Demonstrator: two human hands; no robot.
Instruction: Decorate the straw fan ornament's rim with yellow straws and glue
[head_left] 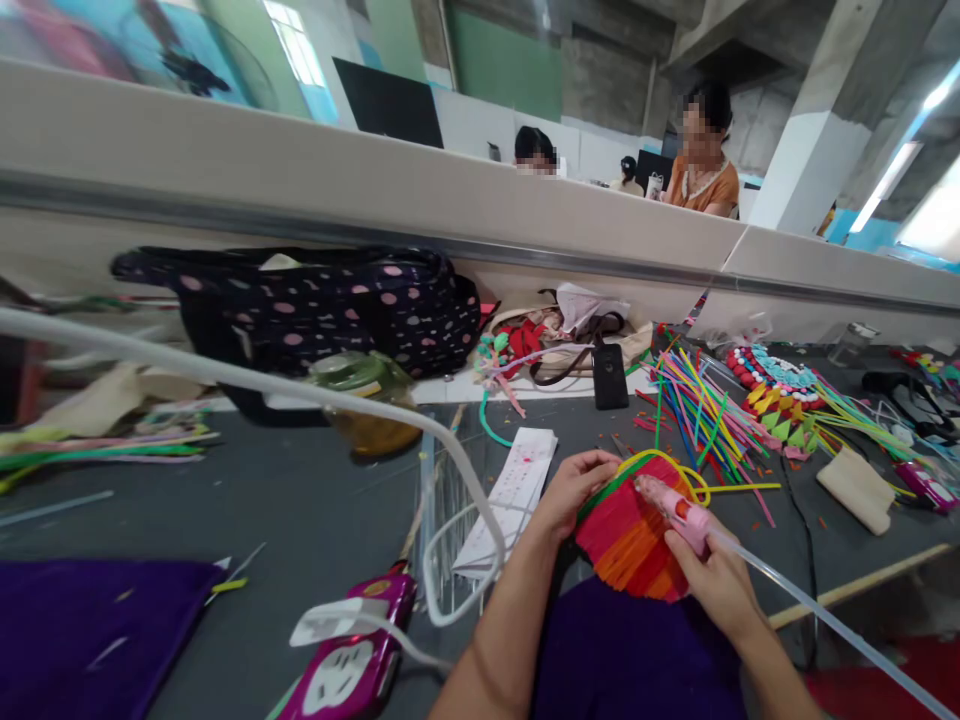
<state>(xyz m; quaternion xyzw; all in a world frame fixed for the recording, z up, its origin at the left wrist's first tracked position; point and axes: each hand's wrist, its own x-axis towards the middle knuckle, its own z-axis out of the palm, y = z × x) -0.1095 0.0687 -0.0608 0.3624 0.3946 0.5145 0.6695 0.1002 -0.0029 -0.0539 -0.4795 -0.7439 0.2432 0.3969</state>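
Observation:
A fan-like craft piece in red and orange strips is held up in front of me, with a green strip along its upper left edge. My left hand is closed on that edge, fingers pinching it. A yellow pipe cleaner curves over the top of the piece and loops to the right. My right hand is wrapped round a pink glue gun, a long clear glue stick running out of its back. The gun's nozzle points left at the piece, near the green strip; whether it touches cannot be seen.
Several coloured pipe cleaners lie behind my hands. Left of my arm are a folded paper, a purple device and a white cable. A patterned bag and a jar stand behind. Two people are beyond the partition.

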